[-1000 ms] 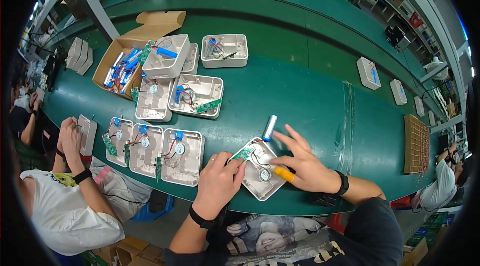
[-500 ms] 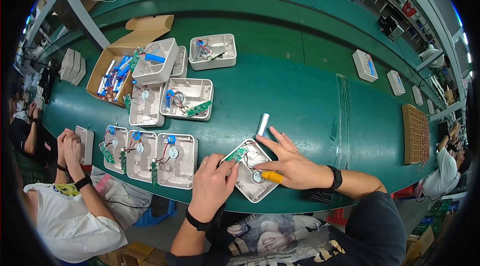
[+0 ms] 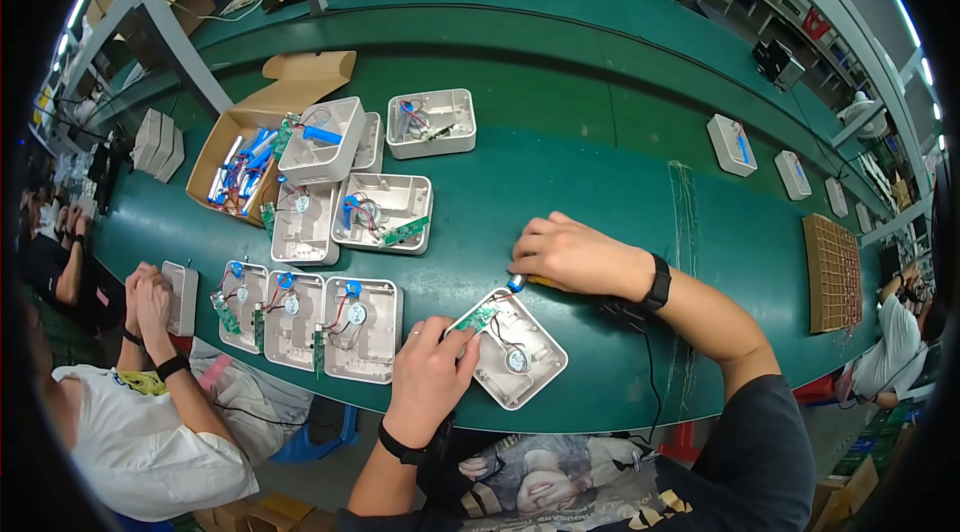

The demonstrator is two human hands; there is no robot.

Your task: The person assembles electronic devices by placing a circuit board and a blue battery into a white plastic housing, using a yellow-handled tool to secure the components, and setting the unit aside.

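Note:
In front of me an open white plastic case (image 3: 545, 364) lies turned at an angle on the table. A round speaker (image 3: 517, 360) with thin wires sits inside it. My left hand (image 3: 428, 377) is at the case's left corner, its thumb and fingers closed on a small green circuit board (image 3: 481, 317). Just beyond the case, my right hand (image 3: 580, 257) is curled round a cylindrical battery, palm down. Only the battery's blue end (image 3: 516, 283) shows beside the case's far corner. A yellow finger cover (image 3: 543, 281) is partly visible under that hand.
More white cases with boards and speakers stand left, such as a near one (image 3: 365, 337) and a far one (image 3: 432, 122). A cardboard box (image 3: 205, 177) holds several blue and silver batteries. A co-worker's clasped hands (image 3: 148, 302) are at far left. A brown divided tray (image 3: 832, 272) stands right.
My right hand has moved from inside the case to the battery beyond it and closed round it. The battery is now mostly covered. My left hand stays at the board.

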